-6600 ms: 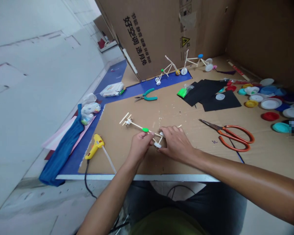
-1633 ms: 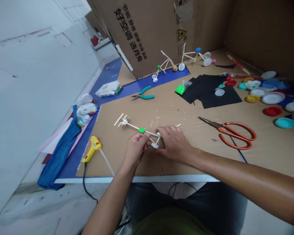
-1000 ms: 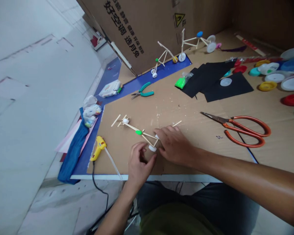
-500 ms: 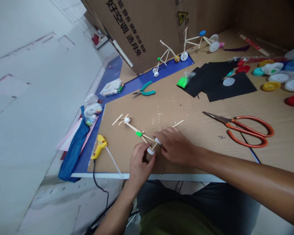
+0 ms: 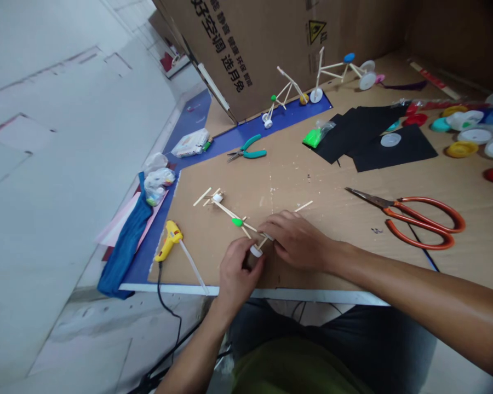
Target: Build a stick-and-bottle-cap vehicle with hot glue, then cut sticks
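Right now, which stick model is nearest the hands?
The front stick model, at left hand and right hand; the blue-topped model and model beside it stand back by the box.

Both hands (image 5: 239, 268) (image 5: 293, 241) curled, close together

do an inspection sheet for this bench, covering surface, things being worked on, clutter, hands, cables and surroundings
Surface: cardboard sheet over a blue tabletop; pale crumbs scattered on the cardboard.
Job's things: stick model with a green oval piece, on the cardboard.
Clutter: orange-handled scissors, teal pliers, yellow glue gun, black sheets, plastic caps.
Hands: left hand curls at the near white wheel; right hand partly covers the other white wheel; firmness of grip unclear.
Cables: glue gun's black cord hangs past the near edge.
Surroundings: printed cardboard panel behind, two more stick models before it; white wall at left.
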The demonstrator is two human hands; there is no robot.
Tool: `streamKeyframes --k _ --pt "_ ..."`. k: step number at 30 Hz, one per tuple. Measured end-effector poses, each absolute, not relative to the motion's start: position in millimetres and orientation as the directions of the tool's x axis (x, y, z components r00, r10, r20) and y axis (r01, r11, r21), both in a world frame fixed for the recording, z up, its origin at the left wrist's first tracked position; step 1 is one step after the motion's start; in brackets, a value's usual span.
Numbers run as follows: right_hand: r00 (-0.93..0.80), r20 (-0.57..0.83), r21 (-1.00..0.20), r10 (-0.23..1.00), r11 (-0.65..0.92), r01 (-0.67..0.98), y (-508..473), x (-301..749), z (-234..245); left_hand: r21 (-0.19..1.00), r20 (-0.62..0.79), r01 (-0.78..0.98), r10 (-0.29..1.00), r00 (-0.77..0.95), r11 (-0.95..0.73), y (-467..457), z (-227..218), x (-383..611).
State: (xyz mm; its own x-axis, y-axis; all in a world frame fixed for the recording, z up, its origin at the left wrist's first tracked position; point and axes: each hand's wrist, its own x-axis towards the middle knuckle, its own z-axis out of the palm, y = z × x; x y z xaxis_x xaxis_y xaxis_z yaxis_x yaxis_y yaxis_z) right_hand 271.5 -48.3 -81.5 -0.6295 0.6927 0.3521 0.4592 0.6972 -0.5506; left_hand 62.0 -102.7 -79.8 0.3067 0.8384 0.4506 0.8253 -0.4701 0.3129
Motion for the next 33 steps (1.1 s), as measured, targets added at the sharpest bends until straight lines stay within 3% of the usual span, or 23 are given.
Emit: streamKeyframes --k 6,33 --pt "-0.685 0.346 -0.567 0.641 0.725 0.392 -40.3 269.9 -85.7 0.301 0.459 0.824 0.830 0.315 -0.479 -101.8 -81.2 60.8" --pt "-0.693 0.341 -0.561 0.635 0.729 0.392 -35.9 269.2 -87.0 0.312 0.462 0.824 0.834 0.302 -0.472 -102.7 -83.4 56.8"
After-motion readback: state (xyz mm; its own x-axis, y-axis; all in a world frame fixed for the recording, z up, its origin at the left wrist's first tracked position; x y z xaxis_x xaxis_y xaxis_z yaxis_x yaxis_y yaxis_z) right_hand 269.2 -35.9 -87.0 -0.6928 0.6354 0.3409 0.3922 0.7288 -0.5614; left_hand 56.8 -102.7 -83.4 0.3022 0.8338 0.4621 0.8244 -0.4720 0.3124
